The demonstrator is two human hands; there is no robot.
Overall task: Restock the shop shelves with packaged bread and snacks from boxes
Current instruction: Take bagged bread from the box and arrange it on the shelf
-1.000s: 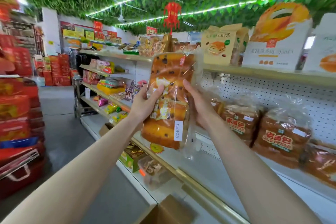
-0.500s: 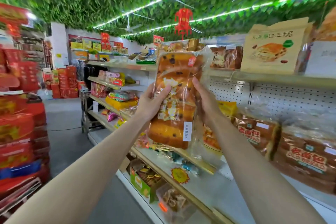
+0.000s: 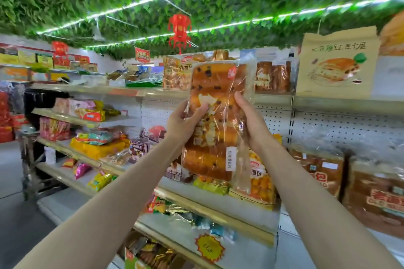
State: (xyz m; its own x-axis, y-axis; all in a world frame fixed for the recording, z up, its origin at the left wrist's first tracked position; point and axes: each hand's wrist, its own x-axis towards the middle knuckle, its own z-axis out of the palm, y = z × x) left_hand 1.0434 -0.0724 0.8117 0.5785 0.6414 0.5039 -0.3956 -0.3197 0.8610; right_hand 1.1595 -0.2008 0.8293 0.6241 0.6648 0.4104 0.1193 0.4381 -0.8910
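A long loaf of golden bread with dark raisins, sealed in clear plastic [image 3: 215,120], stands upright in front of me at the level of the top shelf [image 3: 273,98]. My left hand [image 3: 185,121] grips its left edge with the thumb across the front. My right hand [image 3: 251,120] grips its right edge, fingers behind the pack. A white label runs down the pack's lower right.
On the top shelf stand bagged breads [image 3: 272,76] and a tan paper bread bag [image 3: 337,65]. Brown bread packs [image 3: 317,169] fill the middle shelf at the right. Mixed snack packets [image 3: 98,148] lie on shelves to the left. Aisle floor [image 3: 13,214] at lower left.
Both hands have lifted the bread pack higher, from the middle shelf level up toward the top shelf. My view has tilted up and shifted left along the shelving.
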